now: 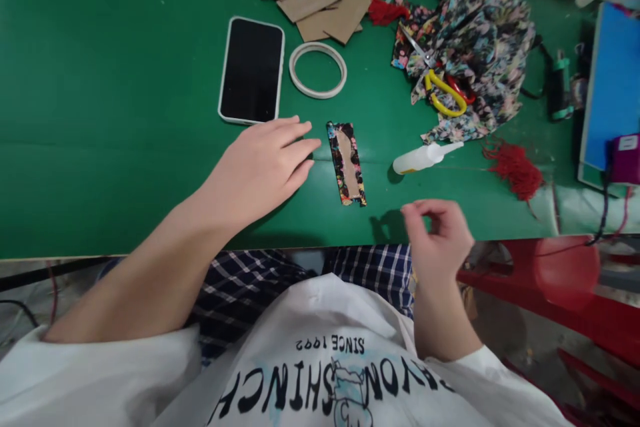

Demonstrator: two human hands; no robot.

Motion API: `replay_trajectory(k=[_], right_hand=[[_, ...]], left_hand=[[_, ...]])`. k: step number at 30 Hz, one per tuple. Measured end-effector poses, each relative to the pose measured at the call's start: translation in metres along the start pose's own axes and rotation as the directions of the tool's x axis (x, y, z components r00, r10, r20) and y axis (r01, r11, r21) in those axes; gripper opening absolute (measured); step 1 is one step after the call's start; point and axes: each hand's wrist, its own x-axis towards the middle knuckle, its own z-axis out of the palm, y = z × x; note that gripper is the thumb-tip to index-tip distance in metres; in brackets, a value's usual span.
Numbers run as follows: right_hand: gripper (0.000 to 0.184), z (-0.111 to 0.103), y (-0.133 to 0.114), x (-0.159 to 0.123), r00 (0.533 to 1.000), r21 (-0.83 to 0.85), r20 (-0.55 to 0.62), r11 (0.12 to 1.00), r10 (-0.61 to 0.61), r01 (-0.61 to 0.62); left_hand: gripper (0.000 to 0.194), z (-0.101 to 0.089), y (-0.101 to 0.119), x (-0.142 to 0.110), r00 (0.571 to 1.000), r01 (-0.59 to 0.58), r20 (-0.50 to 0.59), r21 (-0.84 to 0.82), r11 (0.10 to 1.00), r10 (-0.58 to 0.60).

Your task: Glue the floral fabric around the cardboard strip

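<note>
Since fabric-edged cardboard strip point(349, 165) lies on worktop point(125, 113) between left hand point(263, 167) and right hand point(444, 233), both edges likely reachable. Left grip wide; right grip pinched narrow, contents indiscernible.

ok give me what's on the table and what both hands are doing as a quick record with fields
left hand: open, palm down, beside the fabric-edged strip
right hand: pinched, near the table edge; whether it holds anything is unclear
strip: brown middle, floral border
near strip: white bottle, tape roll
farther: dark-screened device, cardboard pieces, scissors on floral cloth
</note>
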Motion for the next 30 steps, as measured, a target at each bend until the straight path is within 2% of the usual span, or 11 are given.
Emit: replay_trajectory(k=[2, 5, 8, 12, 20, 23, 24, 25, 26, 28, 30], right_hand=[[0.018, 0.013, -0.020, -0.004, 0.973, 0.012, 0.202, 0.993, -0.115, 0.115], [0.023, 0.040, -0.037, 0.004, 0.951, -0.138, 0.252, 0.966, -0.178, 0.217], [0.034, 0.061, -0.038, 0.019, 0.922, -0.240, 0.333, 0.928, -0.197, 0.285], [0.038, 0.069, -0.037, 0.035, 0.888, -0.286, 0.429, 0.909, -0.163, 0.304], [0.040, 0.066, -0.045, 0.052, 0.628, 0.012, 0.714, 0.902, -0.309, 0.431], [0.043, 0.066, -0.046, 0.057, 0.506, 0.123, 0.770, 0.869, -0.388, 0.478], [0.043, 0.064, -0.046, 0.057, 0.485, 0.154, 0.771, 0.859, -0.414, 0.489], [0.042, 0.062, -0.045, 0.057, 0.487, 0.178, 0.756, 0.854, -0.437, 0.489], [0.039, 0.058, -0.044, 0.056, 0.525, 0.193, 0.721, 0.859, -0.452, 0.474], [0.032, 0.049, -0.039, 0.051, 0.691, 0.192, 0.589, 0.904, -0.418, 0.383], [0.028, 0.040, -0.032, 0.041, 0.883, 0.159, 0.400, 0.968, -0.245, 0.196]], left_hand=[[0.035, 0.000, -0.001, 0.000, 1.000, 0.004, -0.020, 0.018, 1.000, -0.004], [0.033, 0.000, -0.001, 0.001, 0.999, -0.012, -0.036, 0.041, 0.999, 0.014], [0.032, -0.003, -0.003, 0.000, 0.998, -0.023, -0.055, 0.056, 0.998, 0.026], [0.031, -0.005, -0.007, -0.001, 0.998, -0.018, -0.065, 0.041, 0.999, 0.021], [0.028, -0.003, -0.012, -0.002, 1.000, -0.007, -0.022, 0.032, 0.999, 0.008], [0.028, -0.006, -0.014, -0.002, 0.997, 0.067, -0.040, -0.030, 0.997, -0.068], [0.027, -0.008, -0.015, -0.003, 0.994, 0.094, -0.052, -0.045, 0.995, -0.097], [0.025, -0.009, -0.015, -0.003, 0.992, 0.112, -0.060, -0.055, 0.992, -0.115], [0.023, -0.011, -0.015, -0.003, 0.990, 0.120, -0.060, -0.062, 0.991, -0.124], [0.021, -0.013, -0.012, -0.005, 0.989, 0.139, -0.040, -0.060, 0.989, -0.141], [0.025, -0.012, -0.006, -0.008, 0.988, 0.154, -0.006, -0.031, 0.988, -0.154]])
